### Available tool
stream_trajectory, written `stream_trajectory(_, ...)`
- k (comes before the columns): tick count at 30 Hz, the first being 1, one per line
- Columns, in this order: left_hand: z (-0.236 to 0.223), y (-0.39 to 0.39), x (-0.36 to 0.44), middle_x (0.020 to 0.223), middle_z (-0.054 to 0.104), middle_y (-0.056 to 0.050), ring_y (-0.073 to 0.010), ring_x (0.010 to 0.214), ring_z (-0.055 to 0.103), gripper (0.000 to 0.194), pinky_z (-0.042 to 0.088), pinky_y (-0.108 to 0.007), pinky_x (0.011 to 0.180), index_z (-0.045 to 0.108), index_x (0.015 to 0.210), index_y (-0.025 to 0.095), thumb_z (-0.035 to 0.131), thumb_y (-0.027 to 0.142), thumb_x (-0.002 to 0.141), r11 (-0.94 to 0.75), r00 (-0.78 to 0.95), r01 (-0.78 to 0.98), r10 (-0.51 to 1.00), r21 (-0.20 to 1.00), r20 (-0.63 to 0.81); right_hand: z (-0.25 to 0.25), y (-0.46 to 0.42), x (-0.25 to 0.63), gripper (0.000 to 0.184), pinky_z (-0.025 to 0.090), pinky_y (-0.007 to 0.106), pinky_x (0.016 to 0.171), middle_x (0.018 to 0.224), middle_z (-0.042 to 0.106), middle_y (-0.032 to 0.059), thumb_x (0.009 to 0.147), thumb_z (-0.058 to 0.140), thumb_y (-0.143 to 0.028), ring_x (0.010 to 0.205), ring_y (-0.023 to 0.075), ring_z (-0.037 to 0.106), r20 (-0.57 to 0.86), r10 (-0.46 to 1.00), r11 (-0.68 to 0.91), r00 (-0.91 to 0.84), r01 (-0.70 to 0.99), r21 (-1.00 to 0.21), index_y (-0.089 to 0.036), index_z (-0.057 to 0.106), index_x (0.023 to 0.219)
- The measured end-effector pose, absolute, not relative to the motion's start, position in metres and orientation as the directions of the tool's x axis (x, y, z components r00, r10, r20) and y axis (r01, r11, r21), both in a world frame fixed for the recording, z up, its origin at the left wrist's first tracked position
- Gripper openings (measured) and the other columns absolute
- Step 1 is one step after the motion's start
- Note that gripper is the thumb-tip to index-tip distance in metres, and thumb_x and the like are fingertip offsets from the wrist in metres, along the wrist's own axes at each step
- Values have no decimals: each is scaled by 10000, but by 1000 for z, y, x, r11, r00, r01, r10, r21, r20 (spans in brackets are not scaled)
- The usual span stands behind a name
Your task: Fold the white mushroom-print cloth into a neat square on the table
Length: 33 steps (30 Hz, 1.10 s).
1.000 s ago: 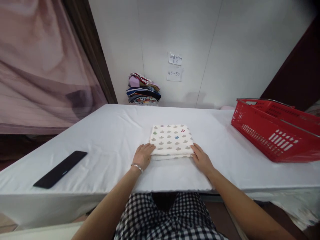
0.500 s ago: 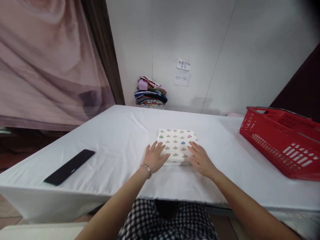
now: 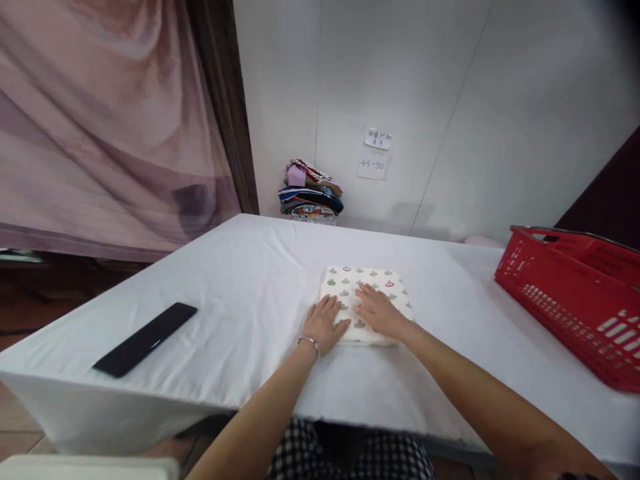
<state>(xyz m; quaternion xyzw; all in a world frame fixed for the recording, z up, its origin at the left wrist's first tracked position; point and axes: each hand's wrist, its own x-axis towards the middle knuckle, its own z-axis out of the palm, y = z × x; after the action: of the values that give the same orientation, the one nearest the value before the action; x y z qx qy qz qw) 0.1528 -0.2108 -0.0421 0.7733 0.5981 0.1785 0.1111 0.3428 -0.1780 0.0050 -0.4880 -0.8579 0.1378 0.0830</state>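
Note:
A folded cream-white cloth (image 3: pixel 397 293), printed with small grey, green and red motifs, lies flat on the white-covered table. My left hand (image 3: pixel 323 325) rests on its left front part, fingers stretched out, a bracelet on the wrist. Across the middle of the cloth lies my right hand (image 3: pixel 379 311), fingers extended and flat. Neither hand grips anything. What kind of cloth item it is, I cannot tell.
On the left of the tablecloth (image 3: pixel 240 300) lies a flat black object (image 3: pixel 145 340). A red plastic basket (image 3: pixel 565 293) stands at the right. Folded clothes (image 3: pixel 311 193) are stacked by the back wall, near paper signs (image 3: pixel 374 163). A pink curtain (image 3: pixel 100 120) hangs left.
My right hand has moved left from the cloth's right edge onto its middle. My left hand stays at the left front part. The whole view has shifted slightly.

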Motion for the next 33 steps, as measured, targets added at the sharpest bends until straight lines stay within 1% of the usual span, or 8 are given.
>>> stream_trajectory(3,-43,-211,153,1453,280,-3,-198,1355,159,612,148,-415,1097,345,1360,250,264,575,847,-265,233,884,964,384,130,2,-146,305,575,114,401,1070,1482,170,95,897,258,-461,1364,213,77,46,843,524,-536,800,-291,-158,268,1385)
stream_trajectory(6,-44,-211,152,1458,267,-4,-205,1356,153,625,131,-432,1098,309,1378,248,260,576,847,-264,233,885,964,382,127,-7,-118,274,563,112,428,1062,1477,188,99,888,296,-406,1357,220,98,75,850,523,-521,820,-234,-150,246,1387)
stream_trajectory(11,-46,-211,152,1453,280,-10,-204,1351,168,626,131,-438,1099,284,1388,240,275,558,849,-263,223,883,964,389,145,-20,-96,257,571,82,456,1059,1478,187,89,887,288,-428,1353,233,108,-3,843,528,-537,830,-180,-146,257,1383)
stream_trajectory(15,-44,-210,151,1450,286,-2,-203,1349,177,614,142,-430,1098,301,1382,240,297,540,847,-259,229,881,966,397,122,-21,-94,265,602,87,433,1061,1484,163,93,884,280,-467,1358,224,94,-25,815,562,-578,802,-203,-148,239,1393)
stream_trajectory(19,-42,-209,151,1445,296,-6,-197,1349,182,599,146,-419,1099,329,1369,229,294,530,853,-257,229,888,966,382,118,-18,-96,266,612,67,426,1066,1486,155,87,878,297,-478,1361,217,83,-20,829,540,-559,808,-235,-161,234,1397)
stream_trajectory(25,-42,-210,150,1439,307,-9,-193,1346,192,575,159,-423,1094,384,1337,222,295,525,857,-261,233,893,965,367,119,-4,-107,282,558,109,423,1063,1473,205,91,878,313,-470,1355,220,124,-46,816,539,-576,788,-299,-186,331,1358)
stream_trajectory(29,-45,-207,149,1428,331,-4,-192,1343,203,556,173,-424,1090,410,1319,233,310,524,856,-268,230,886,962,379,144,-5,-110,327,552,82,451,1066,1479,187,89,879,316,-450,1359,233,98,14,913,402,-408,890,-217,-193,315,1367)
stream_trajectory(33,-48,-204,148,1427,334,0,-199,1342,206,547,173,-431,1088,410,1318,253,312,529,856,-282,241,873,959,398,151,-14,-103,370,601,73,470,1063,1496,111,69,887,249,-475,1365,230,56,-52,973,217,-225,967,-131,-195,190,1416)
